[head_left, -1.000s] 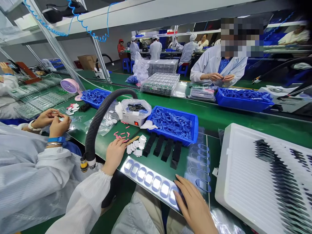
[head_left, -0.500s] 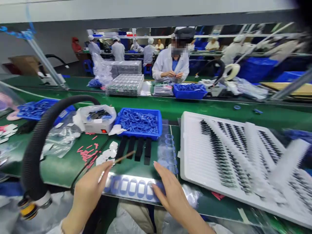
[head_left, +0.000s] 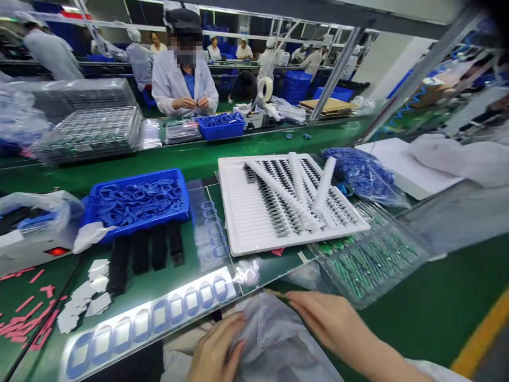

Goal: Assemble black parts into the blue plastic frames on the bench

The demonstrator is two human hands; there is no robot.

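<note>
My left hand (head_left: 218,347) is low over my lap, beside the grey fabric (head_left: 274,329) of my clothing. Its fingers are bent, with a gap between thumb and fingers, and I see nothing held in it. To the right, my right hand (head_left: 330,318) is pinched around a thin brownish stick (head_left: 275,292), mostly hidden by the fingers and blurred. Both hands are off the bench, just past its front edge. Along that edge lies a lit white strip (head_left: 115,347) bearing a row of blue oval frames (head_left: 159,317) with pale squares inside.
A blue bin (head_left: 183,212) holds many blue pieces. Black strips (head_left: 140,252), white scraps (head_left: 85,297) and pink strips (head_left: 27,318) lie nearby. A white tray (head_left: 238,212) carries rows of dark parts. Green circuit boards (head_left: 366,265) are at right. A co-worker (head_left: 185,79) sits opposite.
My view has swung to the right. Both hands have left the lit strip for my lap. The thin stick, earlier in my left hand, now shows at my right fingertips.
</note>
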